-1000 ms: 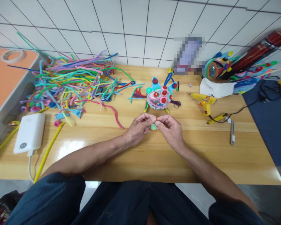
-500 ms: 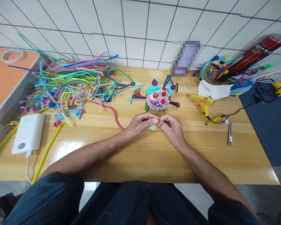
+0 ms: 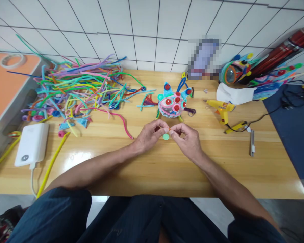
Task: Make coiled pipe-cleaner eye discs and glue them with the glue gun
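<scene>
My left hand (image 3: 152, 134) and my right hand (image 3: 186, 136) meet over the middle of the wooden table. Thumb and forefinger of each are closed on a small orange piece (image 3: 169, 129), mostly hidden by the fingertips; it looks like a bit of pipe cleaner. Just below the fingertips shows a light green disc (image 3: 166, 136). Behind the hands stands a colourful pipe-cleaner figure (image 3: 171, 105) with red round spots, blue cones on top and a tassel at each side.
A heap of pipe cleaners (image 3: 86, 86) spreads over the left, behind a white power bank (image 3: 31, 144) with a cable. On the right lie a yellow glue gun (image 3: 221, 107), a yellow cutter (image 3: 235, 127) and a grey cutter (image 3: 252, 143). A red flask (image 3: 281, 54) leans behind.
The fingertips have shifted slightly around the orange piece, and less of it shows. My right hand's fingers are a little more arched. The camera view has moved slightly.
</scene>
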`<action>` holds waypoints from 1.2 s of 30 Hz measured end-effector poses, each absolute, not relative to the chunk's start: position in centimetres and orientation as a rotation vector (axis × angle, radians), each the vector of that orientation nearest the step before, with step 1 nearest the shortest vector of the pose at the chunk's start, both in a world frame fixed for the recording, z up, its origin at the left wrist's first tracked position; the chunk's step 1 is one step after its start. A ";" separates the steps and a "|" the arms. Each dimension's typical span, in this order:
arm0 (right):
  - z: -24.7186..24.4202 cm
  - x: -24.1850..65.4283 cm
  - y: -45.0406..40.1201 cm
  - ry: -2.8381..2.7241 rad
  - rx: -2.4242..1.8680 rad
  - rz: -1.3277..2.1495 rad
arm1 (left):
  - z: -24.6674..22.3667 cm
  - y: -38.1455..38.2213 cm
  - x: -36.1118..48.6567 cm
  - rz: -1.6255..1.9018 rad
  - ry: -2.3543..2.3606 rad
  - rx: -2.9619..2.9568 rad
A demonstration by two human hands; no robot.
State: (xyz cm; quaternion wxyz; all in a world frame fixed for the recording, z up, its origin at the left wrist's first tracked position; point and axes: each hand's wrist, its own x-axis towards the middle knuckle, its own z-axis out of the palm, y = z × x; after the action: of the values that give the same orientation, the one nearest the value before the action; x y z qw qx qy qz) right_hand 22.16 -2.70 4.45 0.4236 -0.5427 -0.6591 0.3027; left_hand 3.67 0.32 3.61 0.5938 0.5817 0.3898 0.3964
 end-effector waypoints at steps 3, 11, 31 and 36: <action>4.5 21.9 -2.8 -1.601 -1.336 0.797 | 3.7 0.0 4.0 0.934 0.889 1.206; 4.5 22.1 -2.7 -1.635 -1.356 0.802 | 3.0 -0.5 4.6 0.919 0.842 0.990; 4.2 22.3 -2.5 -1.579 -1.374 0.885 | 3.2 -0.6 5.0 0.976 0.888 0.951; 3.8 22.0 -2.5 -1.562 -1.366 0.894 | 2.7 -0.9 5.1 0.940 0.906 0.926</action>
State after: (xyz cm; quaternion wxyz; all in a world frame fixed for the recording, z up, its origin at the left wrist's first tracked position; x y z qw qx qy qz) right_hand 22.04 -2.52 3.83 0.4268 -0.5468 -0.6253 0.3577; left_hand 5.13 -0.94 2.71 0.6966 0.4153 0.4060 0.4212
